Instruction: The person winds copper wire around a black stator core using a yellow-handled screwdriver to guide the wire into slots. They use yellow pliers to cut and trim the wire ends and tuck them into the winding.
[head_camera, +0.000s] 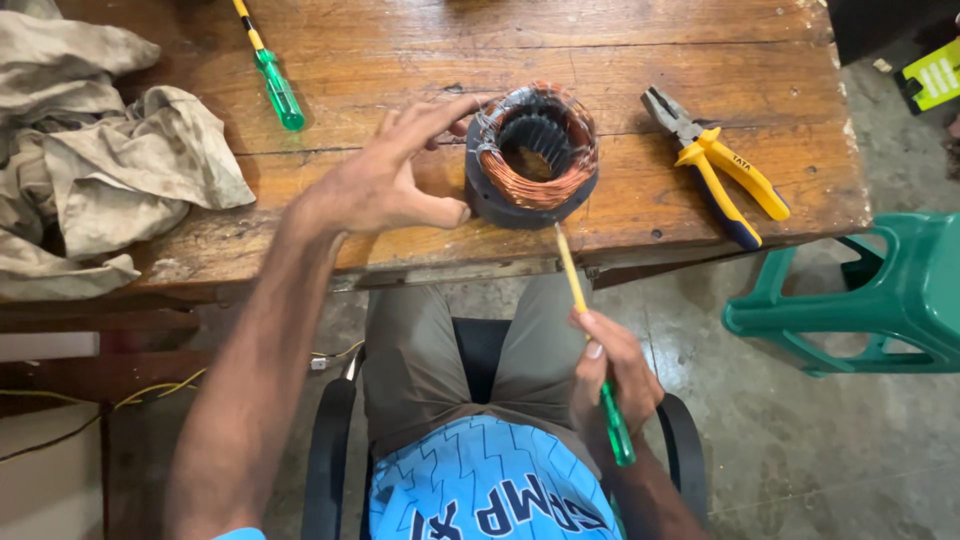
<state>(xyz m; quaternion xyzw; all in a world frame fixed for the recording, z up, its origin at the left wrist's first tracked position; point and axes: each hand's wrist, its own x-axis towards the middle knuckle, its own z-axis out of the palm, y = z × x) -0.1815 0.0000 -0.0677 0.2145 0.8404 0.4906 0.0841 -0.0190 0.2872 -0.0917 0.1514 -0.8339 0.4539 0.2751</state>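
Note:
A round motor stator (533, 155) with copper windings sits on the wooden table (420, 60) near its front edge. My left hand (385, 180) rests against the stator's left side, thumb and fingers touching its dark rim. My right hand (612, 375), low over my lap, grips a screwdriver (590, 330) with a green handle and a yellow shaft. The shaft's tip points up at the stator's lower right edge.
A second green-handled screwdriver (272, 75) lies at the table's back left. Pliers (715, 165) with yellow and blue grips lie right of the stator. A crumpled beige cloth (95, 170) covers the table's left end. A green plastic stool (870, 300) stands on the floor at right.

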